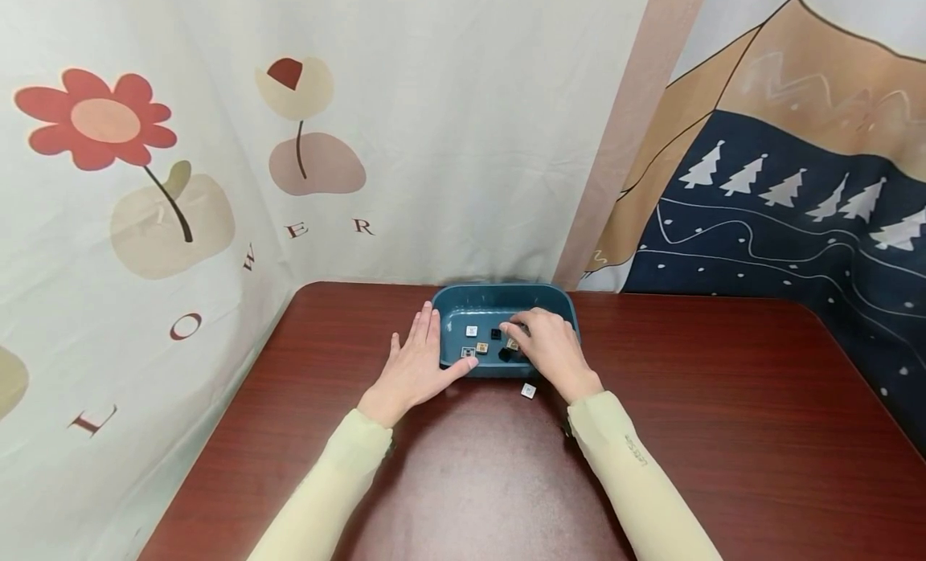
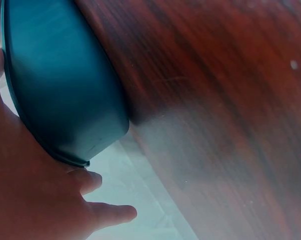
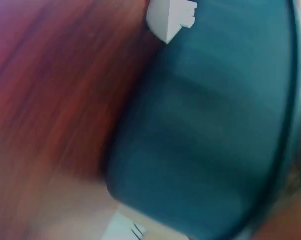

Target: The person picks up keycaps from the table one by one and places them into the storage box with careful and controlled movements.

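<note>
A dark teal plastic bin [image 1: 499, 291] sits at the table's back edge. Small square pieces lie inside it: a white one [image 1: 472, 331], a tan one [image 1: 481, 348], a black one [image 1: 495, 334] and others. My left hand [image 1: 418, 360] rests along the bin's left side, fingers straight, thumb over the front rim; in the left wrist view its fingers lie by the bin [image 2: 65, 85]. My right hand [image 1: 551, 346] reaches over the right part with bent fingers among the pieces; I cannot tell whether it pinches one. Just in front of the bin lies a white piece [image 1: 529, 391].
The reddish-brown wooden table [image 1: 723, 400] extends to both sides and toward me. Behind it hangs a pale curtain [image 1: 463, 143] with flower prints. A dark blue and tan patterned cloth [image 1: 752, 231] hangs at the back right.
</note>
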